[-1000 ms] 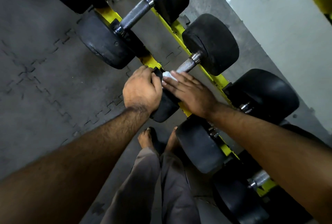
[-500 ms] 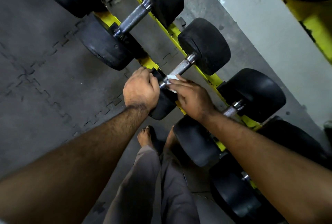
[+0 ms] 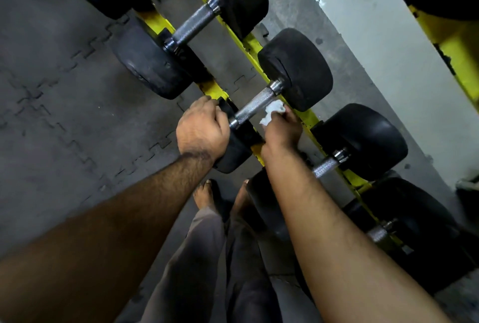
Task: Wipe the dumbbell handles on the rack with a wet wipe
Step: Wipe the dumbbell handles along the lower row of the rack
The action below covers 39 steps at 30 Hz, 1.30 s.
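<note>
Black dumbbells lie in a row on a low yellow rack. The middle dumbbell has a knurled steel handle that is bare from end to end. My left hand grips this dumbbell's near black head from above. My right hand pinches a crumpled white wet wipe just to the right of the handle, beside it and close to the far head. Whether the wipe touches the steel I cannot tell.
Another dumbbell handle lies further up the rack, and two more handles lie below under my right forearm. Grey interlocking floor mats spread to the left. A pale wall runs behind the rack. My feet stand beside it.
My right hand with the wipe has slid off the handle to its right side, leaving the steel uncovered. My left hand has kept its hold on the near head.
</note>
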Tool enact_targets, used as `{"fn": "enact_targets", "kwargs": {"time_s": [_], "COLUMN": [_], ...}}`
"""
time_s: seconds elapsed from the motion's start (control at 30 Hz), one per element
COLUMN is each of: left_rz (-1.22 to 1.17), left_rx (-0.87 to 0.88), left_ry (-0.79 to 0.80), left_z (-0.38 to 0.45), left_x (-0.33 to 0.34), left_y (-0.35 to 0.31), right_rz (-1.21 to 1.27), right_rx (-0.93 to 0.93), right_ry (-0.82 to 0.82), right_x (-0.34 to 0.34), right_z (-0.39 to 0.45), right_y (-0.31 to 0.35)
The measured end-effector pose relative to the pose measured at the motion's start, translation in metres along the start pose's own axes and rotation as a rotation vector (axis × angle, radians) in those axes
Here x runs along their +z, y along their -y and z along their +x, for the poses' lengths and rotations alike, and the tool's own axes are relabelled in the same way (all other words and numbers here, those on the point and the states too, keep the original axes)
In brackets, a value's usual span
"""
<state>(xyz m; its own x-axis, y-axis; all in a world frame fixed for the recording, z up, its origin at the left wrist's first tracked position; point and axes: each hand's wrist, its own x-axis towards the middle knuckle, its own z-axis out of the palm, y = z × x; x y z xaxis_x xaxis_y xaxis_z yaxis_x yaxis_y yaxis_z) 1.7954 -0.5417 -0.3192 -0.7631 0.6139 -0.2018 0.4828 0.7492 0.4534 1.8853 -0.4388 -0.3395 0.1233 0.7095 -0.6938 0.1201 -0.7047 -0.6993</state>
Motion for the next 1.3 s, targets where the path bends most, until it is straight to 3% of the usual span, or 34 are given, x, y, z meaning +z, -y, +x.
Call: {"fn": "enact_targets", "kwargs": {"time_s": [0.13,0.27,0.43,0.57,0.7,0.83,1.0,1.17,1.3], "left_rz": [-0.006,-0.005,-0.01,-0.003,-0.005,-0.028,-0.029,-0.001,0.021], "left_rx": [0.01,0.01,0.024,0.022,0.02,-0.004,-0.003,-0.022,-0.101], "left_ry": [-0.009,0.003,-0.003,-0.003,-0.024,-0.013,-0.026,-0.049,-0.07], "left_z": [0.0,0.001,0.002,0.001,0.0,0.001,0.0,-0.001,-0.003], "left_x": [0.003,0.006,0.007,0.007,0.006,0.007,0.007,0.007,0.007], "left_y": [0.002,0.004,0.005,0.005,0.004,0.004,0.003,0.002,0.0], "right_rz": [-0.073,0.096,0.01,0.061,-0.1,0.116,-0.198,0.066,-0.241], "right_rx": [0.157,0.235,0.365,0.267,0.352,0.309,0.438,0.437,0.377], "right_ry": [0.067,0.022,0.274,0.234,0.452,0.333,0.601,0.449,0.535], "right_x": [0.017,0.036,0.025,0.032,0.019,0.024,0.01,0.014,0.01], "right_z": [0.018,0.018,0.0,0.013,-0.006,0.017,-0.014,0.009,-0.012], "right_y": [0.021,0.018,0.02,0.024,0.011,0.025,0.013,0.03,0.015]}}
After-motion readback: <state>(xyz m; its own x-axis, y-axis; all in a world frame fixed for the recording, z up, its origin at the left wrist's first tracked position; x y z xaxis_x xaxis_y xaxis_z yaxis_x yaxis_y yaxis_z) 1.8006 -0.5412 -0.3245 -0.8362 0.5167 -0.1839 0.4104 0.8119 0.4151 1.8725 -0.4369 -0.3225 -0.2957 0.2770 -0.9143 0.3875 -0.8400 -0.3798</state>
